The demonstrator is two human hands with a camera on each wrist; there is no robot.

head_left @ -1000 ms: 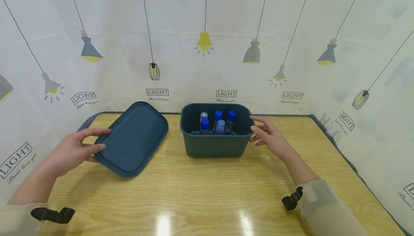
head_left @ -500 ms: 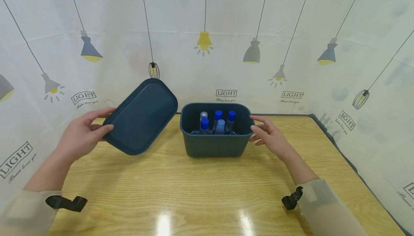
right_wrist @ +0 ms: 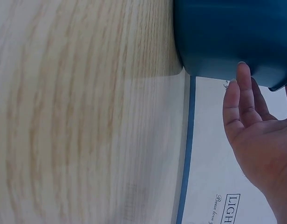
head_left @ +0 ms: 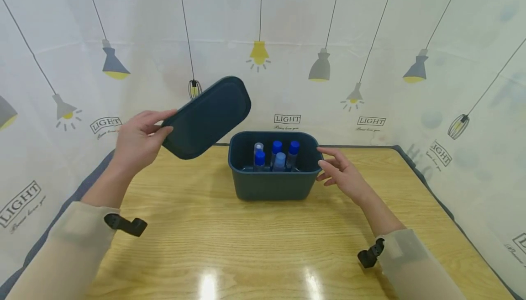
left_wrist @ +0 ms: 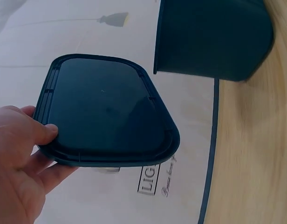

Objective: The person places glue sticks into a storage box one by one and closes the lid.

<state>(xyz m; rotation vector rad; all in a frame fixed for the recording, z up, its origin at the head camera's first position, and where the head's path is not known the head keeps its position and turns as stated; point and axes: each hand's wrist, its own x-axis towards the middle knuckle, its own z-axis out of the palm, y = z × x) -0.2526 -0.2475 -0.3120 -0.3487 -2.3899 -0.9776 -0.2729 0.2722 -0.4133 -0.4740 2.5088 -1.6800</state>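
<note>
My left hand [head_left: 141,141] pinches one corner of a dark blue plastic lid [head_left: 209,117], thumb on the near face and fingers behind. Tilted, the lid hangs in the air up and left of a matching dark blue box [head_left: 271,186]; its ridged edge shows in the left wrist view, with the thumb [left_wrist: 51,129] over the rim. Inside the box stand several clear tubes [head_left: 292,158] with blue caps, their lower parts hidden by the front wall. At the box's right end is my right hand [head_left: 344,172], its loosely extended fingers [right_wrist: 246,93] against the outer wall.
The box stands near the back edge of a wooden table [head_left: 230,240]. Behind it hangs a pale cloth backdrop [head_left: 230,30] printed with lamps, which also runs along both sides. Black camera mounts [head_left: 127,225] sit on both wrists.
My left hand has lifted the lid off the left part of the table, up and rightward toward the box, tilting it. The right hand and the box have stayed in place.
</note>
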